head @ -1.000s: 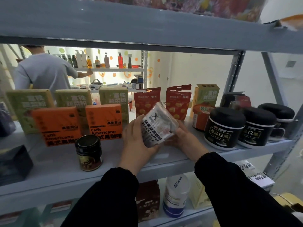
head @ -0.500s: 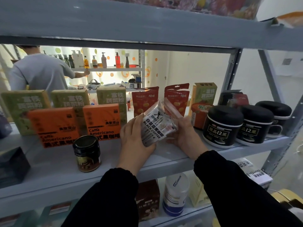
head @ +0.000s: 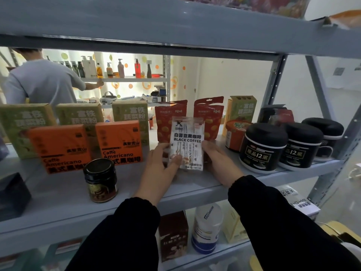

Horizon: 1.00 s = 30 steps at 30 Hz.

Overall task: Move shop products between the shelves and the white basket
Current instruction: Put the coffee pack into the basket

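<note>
Standing upright on the grey shelf, the black coffee pack faces outward. The left hand and right hand clasp its sides, before two red pouches.

This is a small shop, shown by its stock and fittings. A grey metal rack carries packaged goods in rows with their labels facing out: green boxes, orange coffee boxes, red snack pouches and matching black tubs, several of each kind side by side. The level below holds more stock, among it a white bottle. Behind stands a second rack lined with pump bottles, where another person in a grey T-shirt reaches to its shelf.
</note>
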Each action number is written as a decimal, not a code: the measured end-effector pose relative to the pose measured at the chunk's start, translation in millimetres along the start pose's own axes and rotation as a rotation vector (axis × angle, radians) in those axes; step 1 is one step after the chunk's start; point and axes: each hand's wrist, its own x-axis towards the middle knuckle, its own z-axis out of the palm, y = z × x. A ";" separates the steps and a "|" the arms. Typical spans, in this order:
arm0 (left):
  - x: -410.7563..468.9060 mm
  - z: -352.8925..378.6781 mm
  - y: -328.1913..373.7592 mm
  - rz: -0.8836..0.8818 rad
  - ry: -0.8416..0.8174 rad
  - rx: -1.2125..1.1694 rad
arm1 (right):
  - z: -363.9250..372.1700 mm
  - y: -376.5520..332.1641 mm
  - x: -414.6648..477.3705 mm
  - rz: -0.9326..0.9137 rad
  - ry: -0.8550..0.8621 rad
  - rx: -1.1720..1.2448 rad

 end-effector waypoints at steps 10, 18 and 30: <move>-5.4 -2.0 11.2 -0.084 -0.074 -0.139 | 2.8 -5.5 -8.2 -0.012 0.060 0.004; -21.9 -4.0 35.2 -0.136 -0.199 -0.374 | 9.2 -20.6 -64.4 -0.009 0.016 0.098; -169.4 87.8 32.2 -0.492 -0.368 -0.772 | -55.6 35.7 -253.5 0.168 0.083 0.087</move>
